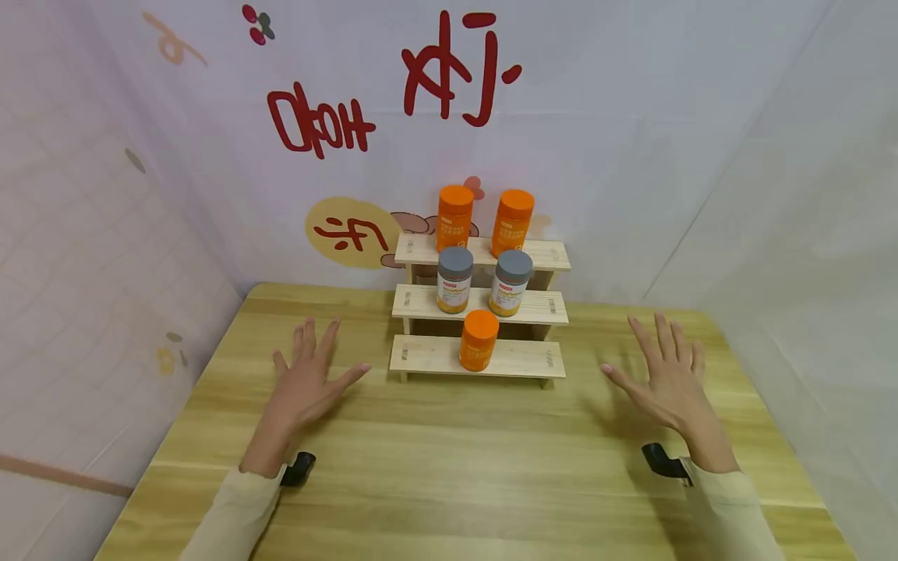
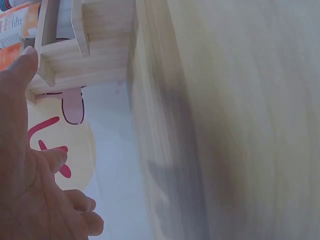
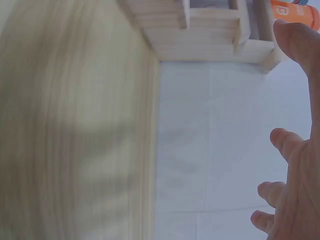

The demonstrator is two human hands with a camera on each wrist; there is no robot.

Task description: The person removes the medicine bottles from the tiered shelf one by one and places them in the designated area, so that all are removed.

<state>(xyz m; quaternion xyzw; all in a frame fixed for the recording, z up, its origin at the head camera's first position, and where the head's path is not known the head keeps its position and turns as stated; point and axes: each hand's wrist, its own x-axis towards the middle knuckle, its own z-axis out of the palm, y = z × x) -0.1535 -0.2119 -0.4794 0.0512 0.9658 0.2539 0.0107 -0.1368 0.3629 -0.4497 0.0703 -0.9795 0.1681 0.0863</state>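
Left hand (image 1: 306,383) and right hand (image 1: 666,382) flat, fingers spread, empty, over tabletop (image 1: 449,460). Orange jar (image 1: 479,340) frame centre, on lowest step of wooden rack (image 1: 421,354), between hands.

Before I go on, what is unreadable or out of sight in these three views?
- Jar labels: on the grey-lidded jars, head view, the print is too small to read.
- Tabletop: both wrist views smear it with motion blur.
- Stepped wooden shelf: the wrist views cut it off at the top edge, jars barely showing.
- Left hand and right hand: whether the palms touch the table is unclear.
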